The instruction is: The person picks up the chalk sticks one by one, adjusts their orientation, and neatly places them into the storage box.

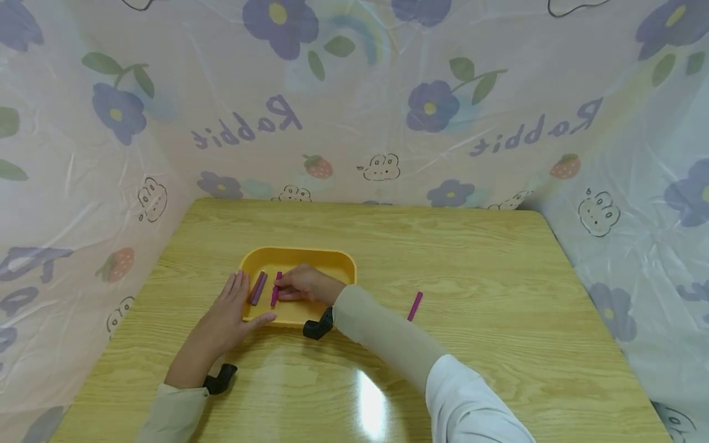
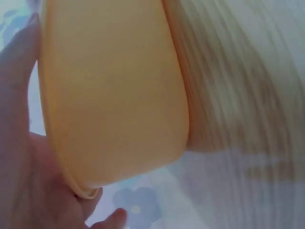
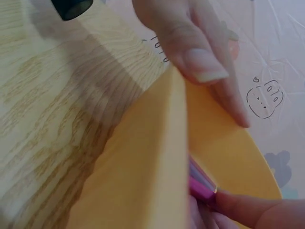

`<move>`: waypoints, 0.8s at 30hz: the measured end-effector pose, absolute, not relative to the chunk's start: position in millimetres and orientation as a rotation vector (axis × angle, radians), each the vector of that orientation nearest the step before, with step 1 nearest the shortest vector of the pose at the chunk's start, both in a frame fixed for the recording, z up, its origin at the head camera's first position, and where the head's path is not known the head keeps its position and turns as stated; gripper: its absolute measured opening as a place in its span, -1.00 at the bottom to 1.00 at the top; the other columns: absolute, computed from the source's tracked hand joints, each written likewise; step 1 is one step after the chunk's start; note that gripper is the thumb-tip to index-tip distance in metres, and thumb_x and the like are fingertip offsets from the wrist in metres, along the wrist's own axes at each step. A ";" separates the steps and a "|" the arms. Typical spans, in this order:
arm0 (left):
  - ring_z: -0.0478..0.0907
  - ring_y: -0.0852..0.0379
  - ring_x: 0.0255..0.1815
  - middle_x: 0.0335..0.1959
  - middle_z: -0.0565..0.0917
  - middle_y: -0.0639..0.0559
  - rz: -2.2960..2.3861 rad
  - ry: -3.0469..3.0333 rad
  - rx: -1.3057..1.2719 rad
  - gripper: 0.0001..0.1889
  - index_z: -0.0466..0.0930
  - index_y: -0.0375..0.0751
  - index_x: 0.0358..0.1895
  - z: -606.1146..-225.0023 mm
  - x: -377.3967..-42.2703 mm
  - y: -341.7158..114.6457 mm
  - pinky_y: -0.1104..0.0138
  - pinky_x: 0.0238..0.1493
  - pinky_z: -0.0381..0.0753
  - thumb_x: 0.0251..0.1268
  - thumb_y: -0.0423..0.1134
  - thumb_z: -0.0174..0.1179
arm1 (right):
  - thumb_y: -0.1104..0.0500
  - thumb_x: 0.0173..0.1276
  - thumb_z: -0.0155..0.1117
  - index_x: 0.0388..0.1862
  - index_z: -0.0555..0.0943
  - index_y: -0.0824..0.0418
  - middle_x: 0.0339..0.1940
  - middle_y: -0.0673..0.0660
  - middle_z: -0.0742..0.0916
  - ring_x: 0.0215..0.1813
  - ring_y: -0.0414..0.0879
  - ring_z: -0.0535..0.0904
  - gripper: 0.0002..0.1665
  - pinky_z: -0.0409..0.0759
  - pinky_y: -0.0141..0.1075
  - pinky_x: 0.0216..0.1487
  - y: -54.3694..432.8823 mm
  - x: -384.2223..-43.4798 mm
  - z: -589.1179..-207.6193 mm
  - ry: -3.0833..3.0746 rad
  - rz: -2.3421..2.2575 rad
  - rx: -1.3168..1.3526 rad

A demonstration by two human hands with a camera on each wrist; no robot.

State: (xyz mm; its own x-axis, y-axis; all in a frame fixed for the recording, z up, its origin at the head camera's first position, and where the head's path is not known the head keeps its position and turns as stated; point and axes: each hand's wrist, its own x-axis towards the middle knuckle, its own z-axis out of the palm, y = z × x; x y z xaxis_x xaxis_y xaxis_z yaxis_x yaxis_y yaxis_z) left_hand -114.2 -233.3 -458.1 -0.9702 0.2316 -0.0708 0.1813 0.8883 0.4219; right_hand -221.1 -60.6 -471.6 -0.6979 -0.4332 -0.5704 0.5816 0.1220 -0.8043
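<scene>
A yellow tray stands on the table, left of the middle. My left hand holds its left end, the thumb at the near rim and the fingers over the left rim. My right hand reaches inside and pinches a short, slim magenta stick, close over the tray floor; its exact kind I cannot tell. Two purple sticks lie side by side to its left. In the right wrist view, the tray wall hides part of the magenta stick. The left wrist view shows mostly the tray's outside.
Another magenta stick lies on the wooden table right of the tray, its near end by my right sleeve. Black wrist devices sit on both wrists. A patterned curtain surrounds the table's back and sides.
</scene>
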 end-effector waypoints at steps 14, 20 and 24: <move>-0.40 -0.14 0.46 0.46 -0.27 -0.30 0.620 2.971 0.455 0.15 -0.30 -0.37 0.45 -447.7 -118.2 -230.1 -0.15 0.31 -0.07 0.08 0.40 0.04 | 0.30 0.31 0.20 -0.40 0.63 0.40 -0.53 0.19 0.67 -0.47 -0.08 0.65 -0.84 0.65 -0.26 -0.28 -61.0 -220.1 -471.8 1.676 -1.649 0.137; -0.47 -0.20 0.44 0.45 -0.36 -0.32 0.690 2.986 0.456 0.18 -0.39 -0.40 0.44 -456.9 -121.9 -225.9 -0.15 0.33 -0.20 0.09 0.36 0.08 | 0.29 0.30 0.21 -0.40 0.64 0.40 -0.53 0.18 0.67 -0.46 -0.09 0.65 -0.83 0.64 -0.26 -0.24 -60.1 -219.8 -471.6 1.683 -1.651 0.124; -0.52 -0.19 0.43 0.44 -0.41 -0.30 0.653 3.060 0.453 0.17 -0.41 -0.40 0.43 -462.9 -121.0 -222.5 -0.13 0.34 -0.25 0.12 0.36 0.06 | 0.29 0.31 0.21 -0.36 0.65 0.42 -0.53 0.18 0.67 -0.46 -0.08 0.66 -0.83 0.64 -0.26 -0.25 -60.0 -219.6 -471.8 1.684 -1.655 0.117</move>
